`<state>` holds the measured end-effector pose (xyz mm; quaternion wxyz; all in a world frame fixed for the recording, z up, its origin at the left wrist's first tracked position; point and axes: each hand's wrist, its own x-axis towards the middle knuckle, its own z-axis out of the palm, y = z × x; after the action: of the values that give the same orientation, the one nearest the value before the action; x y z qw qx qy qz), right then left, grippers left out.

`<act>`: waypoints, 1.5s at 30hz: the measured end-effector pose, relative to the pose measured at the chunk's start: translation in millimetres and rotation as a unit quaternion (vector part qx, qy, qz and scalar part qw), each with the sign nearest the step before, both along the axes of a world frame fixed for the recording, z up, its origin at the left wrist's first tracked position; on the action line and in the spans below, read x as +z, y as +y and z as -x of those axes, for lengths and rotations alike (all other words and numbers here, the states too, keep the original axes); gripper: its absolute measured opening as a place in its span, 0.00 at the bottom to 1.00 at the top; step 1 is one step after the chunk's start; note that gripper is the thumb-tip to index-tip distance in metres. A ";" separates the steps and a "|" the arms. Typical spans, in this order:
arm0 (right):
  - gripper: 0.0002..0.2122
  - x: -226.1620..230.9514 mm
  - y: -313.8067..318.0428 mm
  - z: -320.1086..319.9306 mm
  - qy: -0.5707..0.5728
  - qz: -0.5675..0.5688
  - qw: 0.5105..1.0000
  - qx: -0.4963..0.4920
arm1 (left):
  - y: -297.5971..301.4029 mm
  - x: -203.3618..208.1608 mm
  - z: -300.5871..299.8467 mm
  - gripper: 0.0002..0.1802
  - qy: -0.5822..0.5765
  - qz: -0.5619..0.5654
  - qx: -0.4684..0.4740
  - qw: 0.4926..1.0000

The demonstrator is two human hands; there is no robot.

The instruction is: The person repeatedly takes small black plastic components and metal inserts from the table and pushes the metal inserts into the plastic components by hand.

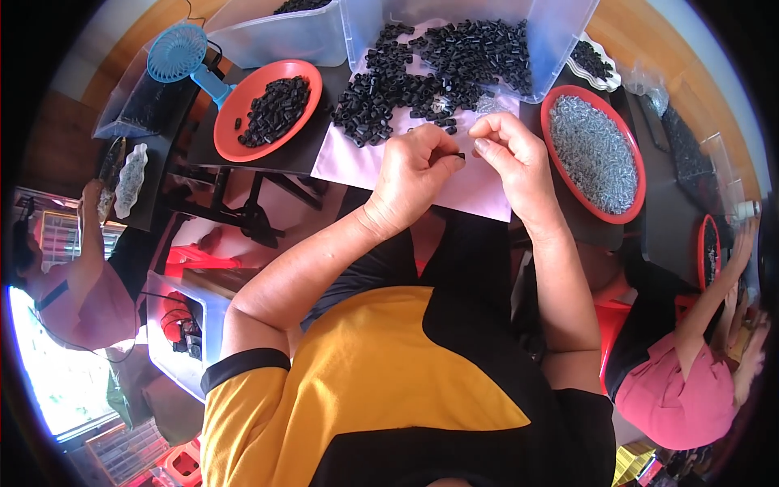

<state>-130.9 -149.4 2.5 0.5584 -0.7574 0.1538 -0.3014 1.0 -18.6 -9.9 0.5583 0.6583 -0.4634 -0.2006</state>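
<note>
- At the top middle of the frame, a see-through bin (560, 40) sits in front of you, and a big heap of black bits (377, 105) spills out of it onto the pink cloth (487, 199).
- At the upper left, you have a red plate (225, 118) of black bits, with a blue fan (177, 53) just beside it.
- At the upper right is a red tray (623, 216) full of shiny silver bits (592, 154), near your right hand (515, 158).
- Other people in pink tops sit at the far left (89, 296) and far right (677, 398).
- Your left hand (414, 170) is curled, pinching a small black piece (460, 157) at its fingertips, over the cloth.
- Your right hand's thumb and finger are close together, just right of that piece; you can't tell if they hold anything.
</note>
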 end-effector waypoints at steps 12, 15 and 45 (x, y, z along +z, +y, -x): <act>0.04 9.5 9.1 0.9 -0.016 -0.098 0.995 -0.024 | -0.6 1.7 -4.1 0.05 0.147 0.025 -0.005 0.989; 0.04 5.6 6.9 2.5 -0.014 -0.078 0.996 -0.035 | -3.9 -2.8 -9.9 0.06 -0.161 0.039 0.014 0.986; 0.07 15.4 9.0 7.0 0.055 -0.172 0.982 0.062 | 12.0 2.1 3.8 0.06 -0.093 0.042 -0.023 0.994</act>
<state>-137.9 -140.4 17.8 0.6889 -0.6733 0.1866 -0.1931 -2.8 -6.6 -7.8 0.5352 0.6394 -0.5363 -0.1310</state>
